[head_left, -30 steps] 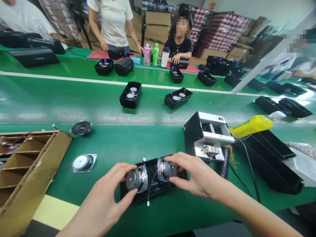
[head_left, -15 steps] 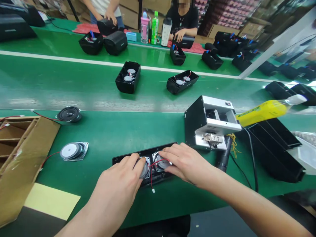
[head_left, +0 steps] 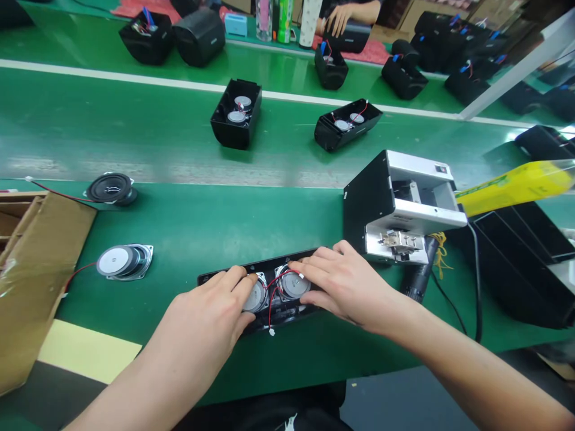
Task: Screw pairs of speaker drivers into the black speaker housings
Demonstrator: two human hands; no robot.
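A long black panel (head_left: 287,312) lies slightly tilted across the green bench in front of me, with two round speakers set in it side by side. My left hand (head_left: 220,305) curls its fingers and thumb around the left speaker (head_left: 255,297). At the right speaker (head_left: 294,284), my right hand (head_left: 339,284) has its fingers on the upper edge and its thumb at the lower right. Thin red wires run between the two speakers, and one white connector (head_left: 272,331) hangs over the panel's front edge.
Two loose speakers (head_left: 117,261) (head_left: 111,188) and a cardboard box (head_left: 54,263) are at left. A silver-black machine (head_left: 395,206), yellow bottle (head_left: 521,185) and black housings (head_left: 521,269) stand at right. Beyond are open housings (head_left: 236,129) (head_left: 345,133) and a person's hand (head_left: 340,18).
The view has shifted, so the far housings sit higher in the frame. My left fingers have moved slightly off the left speaker, showing more of its face. Both hands remain at the speakers.
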